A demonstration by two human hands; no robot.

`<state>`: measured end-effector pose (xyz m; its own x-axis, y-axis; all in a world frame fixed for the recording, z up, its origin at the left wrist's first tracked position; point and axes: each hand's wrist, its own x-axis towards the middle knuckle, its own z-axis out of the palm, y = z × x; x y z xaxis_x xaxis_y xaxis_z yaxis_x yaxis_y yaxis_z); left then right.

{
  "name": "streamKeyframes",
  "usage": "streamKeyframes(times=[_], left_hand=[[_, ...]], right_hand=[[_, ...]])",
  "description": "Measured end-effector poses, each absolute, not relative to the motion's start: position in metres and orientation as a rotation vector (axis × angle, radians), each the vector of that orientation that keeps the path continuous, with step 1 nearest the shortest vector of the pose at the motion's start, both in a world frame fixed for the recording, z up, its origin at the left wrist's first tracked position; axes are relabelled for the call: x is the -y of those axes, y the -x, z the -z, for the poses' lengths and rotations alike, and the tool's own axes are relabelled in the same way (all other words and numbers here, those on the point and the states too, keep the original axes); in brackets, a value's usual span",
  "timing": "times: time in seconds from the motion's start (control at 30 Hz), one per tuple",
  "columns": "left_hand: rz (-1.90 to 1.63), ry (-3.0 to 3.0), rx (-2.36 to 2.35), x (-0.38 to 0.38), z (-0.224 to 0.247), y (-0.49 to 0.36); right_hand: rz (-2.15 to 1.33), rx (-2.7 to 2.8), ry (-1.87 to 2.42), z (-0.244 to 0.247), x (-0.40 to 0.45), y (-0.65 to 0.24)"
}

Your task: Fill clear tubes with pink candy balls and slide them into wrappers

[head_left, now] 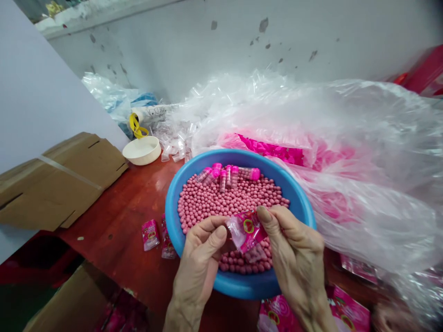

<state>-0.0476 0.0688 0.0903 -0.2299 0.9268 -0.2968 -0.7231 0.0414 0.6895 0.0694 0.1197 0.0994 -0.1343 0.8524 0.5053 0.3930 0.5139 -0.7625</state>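
A small pink and clear packet (246, 230) is held over the near part of a blue basin. The left hand (200, 258) pinches its left edge between thumb and fingers, and the right hand (294, 253) grips its upper right side the same way.

The blue basin (297, 193) holds many round pink balls (224, 203). On top of them, toward the far rim, lie several clear tubes (223, 180) with bright pink caps, some containing pink balls.

Left of the basin, two filled packets (150, 235) lie on the red table (145, 189), the right one just beside the rim. Farther left is a flattened cardboard box (65, 180) with a pale strip across it.

Beyond the basin to the left stand a shallow white dish (141, 151), a yellow loop (137, 125) by a white roll (152, 113), and a heap of clear empty tubes (178, 140). A large clear plastic bag (346, 115) spreads across the far and right side, with bright pink pieces (270, 150) inside. More pink packages (349, 309) lie at the near right, partly behind the right hand.
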Motion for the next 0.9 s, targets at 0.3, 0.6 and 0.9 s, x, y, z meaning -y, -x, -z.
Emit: streamKeyframes(times=[0.3,0.6,0.9], left_hand=[[-1.632,-0.379,-1.074,-0.071,-0.092,0.044],[-1.734,-0.405,-1.161,-0.069,-0.085,0.038],[-1.718,-0.493,-1.140,-0.070,-0.078,0.038]], right_hand=[[-0.652,1.738,1.057,-0.094,-0.117,-0.071],[-0.842,1.647,1.106,-0.088,-0.115,-0.072],[-0.586,1.542,1.013,-0.087,-0.111,-0.075]])
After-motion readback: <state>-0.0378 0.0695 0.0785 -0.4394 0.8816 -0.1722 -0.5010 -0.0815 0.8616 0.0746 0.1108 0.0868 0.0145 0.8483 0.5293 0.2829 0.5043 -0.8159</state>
